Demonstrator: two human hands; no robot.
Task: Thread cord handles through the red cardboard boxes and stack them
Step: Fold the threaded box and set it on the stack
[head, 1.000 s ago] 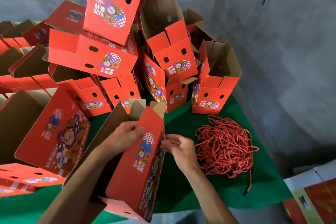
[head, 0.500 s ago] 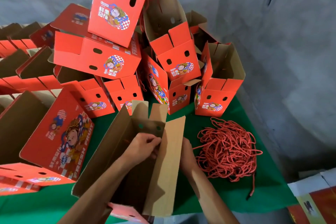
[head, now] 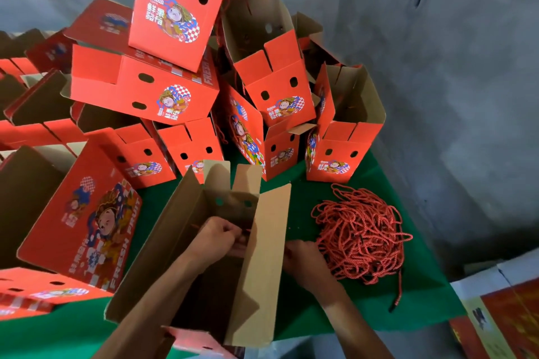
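An open red cardboard box (head: 271, 256) lies in front of me on the green table (head: 364, 318), its brown inside facing up. My left hand (head: 217, 237) is inside the box, its fingers curled against the right wall, where a bit of red cord (head: 247, 231) shows between them. My right hand (head: 304, 261) is outside that same wall, its fingertips hidden behind the panel. A tangled pile of red cords (head: 361, 234) lies just right of my right hand.
A tall heap of red boxes (head: 175, 90) fills the back and left of the table. A large box (head: 84, 221) lies on its side at my left. Grey walls stand close behind and to the right. A printed carton (head: 501, 315) sits at the lower right.
The box has turned from its red printed side to its open brown inside. My left hand has gone into it. My right hand has moved along the outer right wall toward the cord pile.
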